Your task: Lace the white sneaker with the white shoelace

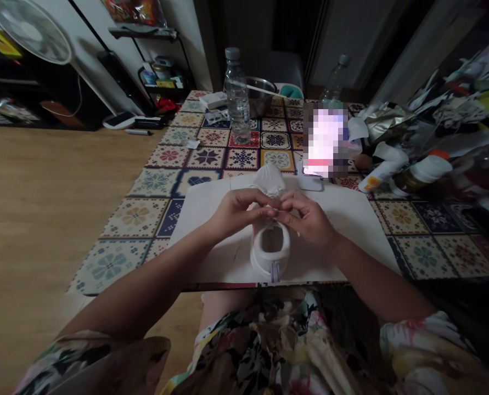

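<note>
So, shoe: the small white shoe (270,249) sits heel toward the person on the white sheet (351,219), near the front edge of the bench (137,214).
Left hand: the left hand (238,211) has its fingers (264,207) pinched shut on a pale bit (274,209) right over the shoe's front. Could be lace, thread or fabric, can't tell.
Right hand: the right hand (310,219) meets it tip to tip, pinched on the same pale bit, other fingers curled.
Slip risk: nothing pins the shoe itself, so I'd guess a hard tug could drag or tip it off the bench edge into the lap.
Grip risk: that pinch is tiny, and an uneven pull could pop the bit out of the fingertips.
Clutter: a crumpled white wad (271,178) sits just behind the hands, a phone (324,144) is propped near it and a water bottle (236,99) stands further back. A stray hand could knock the phone.
Light: pretty dim, so fine work is easy to misjudge.
</note>
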A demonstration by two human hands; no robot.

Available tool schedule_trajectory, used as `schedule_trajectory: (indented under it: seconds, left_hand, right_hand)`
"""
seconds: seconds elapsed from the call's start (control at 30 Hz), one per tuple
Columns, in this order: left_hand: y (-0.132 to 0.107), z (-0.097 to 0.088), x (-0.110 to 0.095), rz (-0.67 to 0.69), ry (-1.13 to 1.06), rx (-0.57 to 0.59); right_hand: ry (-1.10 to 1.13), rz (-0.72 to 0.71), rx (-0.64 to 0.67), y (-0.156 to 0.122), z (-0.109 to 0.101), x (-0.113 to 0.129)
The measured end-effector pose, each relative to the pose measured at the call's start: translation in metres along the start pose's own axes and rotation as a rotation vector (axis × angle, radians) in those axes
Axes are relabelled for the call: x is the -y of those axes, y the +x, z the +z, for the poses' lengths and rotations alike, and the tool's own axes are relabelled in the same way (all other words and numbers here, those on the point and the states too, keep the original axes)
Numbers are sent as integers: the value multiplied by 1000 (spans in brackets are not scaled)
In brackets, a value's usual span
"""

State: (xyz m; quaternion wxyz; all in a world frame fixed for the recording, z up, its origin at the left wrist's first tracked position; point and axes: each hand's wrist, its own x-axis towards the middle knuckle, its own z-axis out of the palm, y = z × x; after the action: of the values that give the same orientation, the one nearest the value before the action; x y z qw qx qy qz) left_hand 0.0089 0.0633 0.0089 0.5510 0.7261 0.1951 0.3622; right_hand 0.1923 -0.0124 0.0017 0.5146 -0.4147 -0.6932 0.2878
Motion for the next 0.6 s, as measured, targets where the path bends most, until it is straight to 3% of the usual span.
schedule_trajectory:
  seconds: [0.13, 0.23, 0.33, 0.47, 0.6]
  left_hand:
    - [0, 0, 1, 0, 23, -39]
    - [0, 2, 0, -24, 22, -45]
    - [0, 5, -1, -90, -9, -46]
    - [1, 6, 1, -165, -46, -39]
    - [2, 4, 1, -243, -110, 5]
  right_hand:
    - [57, 32, 111, -1, 0, 0]
    - [-73, -23, 22, -3, 3, 3]
    - [-291, -155, -104, -5, 5, 6]
    - [-600, -434, -117, -7, 2, 4]
    - [-630, -519, -123, -7, -2, 4]
